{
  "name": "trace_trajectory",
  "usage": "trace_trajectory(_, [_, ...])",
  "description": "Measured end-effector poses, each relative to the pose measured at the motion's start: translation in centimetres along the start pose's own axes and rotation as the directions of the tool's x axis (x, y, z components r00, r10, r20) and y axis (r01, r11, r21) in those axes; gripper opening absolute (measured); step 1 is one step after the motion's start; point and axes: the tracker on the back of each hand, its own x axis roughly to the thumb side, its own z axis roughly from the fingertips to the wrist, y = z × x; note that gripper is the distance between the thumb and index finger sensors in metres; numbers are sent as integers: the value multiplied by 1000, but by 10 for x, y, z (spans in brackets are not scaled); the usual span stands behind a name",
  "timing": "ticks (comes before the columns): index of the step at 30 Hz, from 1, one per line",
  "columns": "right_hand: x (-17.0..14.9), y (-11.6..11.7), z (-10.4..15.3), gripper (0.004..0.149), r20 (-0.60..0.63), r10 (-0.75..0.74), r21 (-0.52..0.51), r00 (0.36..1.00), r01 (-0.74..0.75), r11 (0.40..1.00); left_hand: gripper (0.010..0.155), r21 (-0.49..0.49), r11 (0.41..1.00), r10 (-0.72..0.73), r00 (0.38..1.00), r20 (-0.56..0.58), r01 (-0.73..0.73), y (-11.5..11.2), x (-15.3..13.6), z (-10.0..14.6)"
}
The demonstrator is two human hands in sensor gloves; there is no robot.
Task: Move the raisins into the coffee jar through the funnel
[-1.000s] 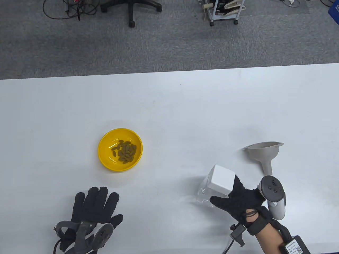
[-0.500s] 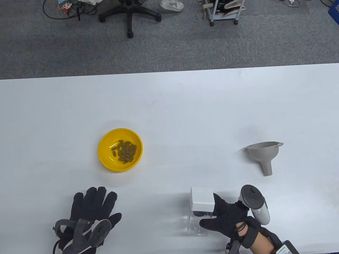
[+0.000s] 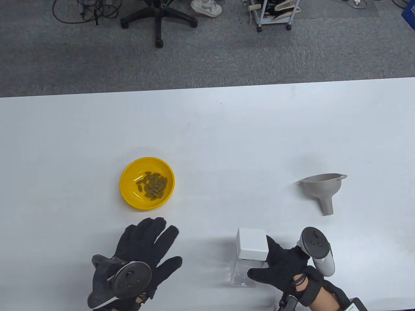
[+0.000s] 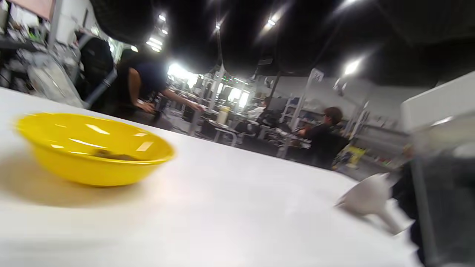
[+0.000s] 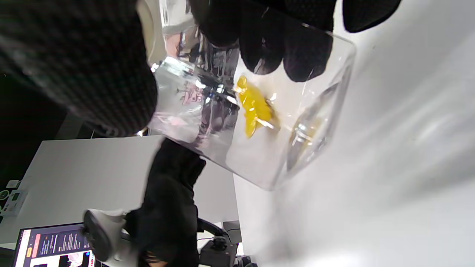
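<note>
A clear square coffee jar (image 3: 241,273) with a white lid (image 3: 251,247) stands upright near the table's front edge. My right hand (image 3: 261,259) grips its side, thumb in front and fingers behind. In the right wrist view the fingers (image 5: 282,48) wrap the glass of the jar (image 5: 259,141). My left hand (image 3: 162,243) is open, palm down with spread fingers, just below the yellow bowl (image 3: 128,194) of raisins (image 3: 152,187) and left of the jar. The grey funnel (image 3: 324,189) lies on its side to the right. In the left wrist view the bowl (image 4: 92,148), the funnel (image 4: 371,196) and the jar (image 4: 441,178) all show.
The white table (image 3: 207,129) stretches wide behind the objects. Its far edge meets grey carpet with an office chair (image 3: 159,16) and a small cart (image 3: 272,14). My left hand also shows in the right wrist view (image 5: 170,207).
My right hand carried the jar from beside the funnel down and left to the front of the table, turning it upright. My left hand moved right and forward, towards the bowl and jar.
</note>
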Motion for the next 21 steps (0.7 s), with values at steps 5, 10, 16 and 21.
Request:
trace_trajectory(5, [2, -4, 4, 93, 12, 1, -17, 1000, -1, 1000, 76, -86, 924, 377, 925, 53, -372, -21, 31, -42])
trace_trajectory(10, [1, -8, 6, 93, 18, -4, -19, 1000, 4, 1000, 79, -249, 691, 706, 708, 33, -678, -66, 40, -70])
trace_trajectory(16, [-4, -11, 6, 93, -10, -2, -21, 1000, 1, 1000, 94, -362, 569, 803, 595, 48, -738, -113, 46, -76])
trace_trajectory(21, [-12, -8, -2, 92, -62, 30, 13, 998, -29, 999, 99, -275, 659, 739, 671, 61, -700, -117, 49, -75])
